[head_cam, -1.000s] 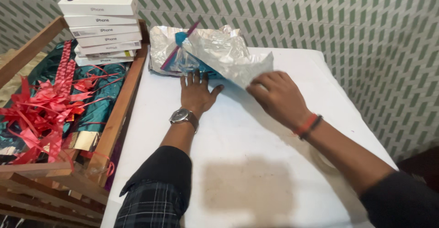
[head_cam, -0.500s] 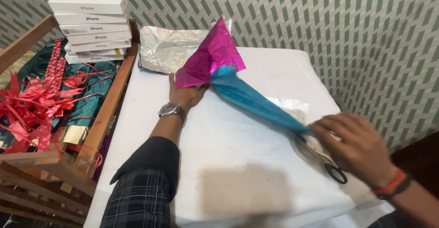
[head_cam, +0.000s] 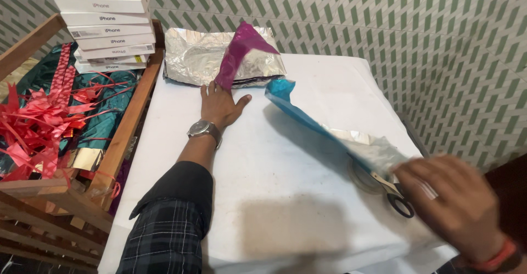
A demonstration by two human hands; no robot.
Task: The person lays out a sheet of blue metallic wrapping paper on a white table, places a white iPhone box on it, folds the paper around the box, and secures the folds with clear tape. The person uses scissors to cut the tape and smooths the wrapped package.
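My left hand (head_cam: 219, 105) lies flat and spread on the white table (head_cam: 285, 208), its fingertips against the near edge of a stack of silver foil sheets (head_cam: 195, 60). A magenta sheet (head_cam: 241, 46) curls up from that stack just beyond my fingers. My right hand (head_cam: 453, 202), blurred, is at the near right and grips the end of a blue sheet with a silver back (head_cam: 307, 121). That sheet stretches slantwise from the stack's front towards this hand and hangs slightly above the table.
Black-handled scissors (head_cam: 398, 200) and a clear tape roll (head_cam: 363, 176) lie under the sheet by my right hand. To the left, a wooden crate (head_cam: 127, 128) holds red ribbons (head_cam: 38, 117) and green foil, with a stack of white boxes (head_cam: 104, 27) behind. A tiled wall runs behind.
My right hand pulled the blue sheet out of the stack towards the near right. The magenta sheet flipped up and has sunk back. My left hand stayed pressed by the stack.
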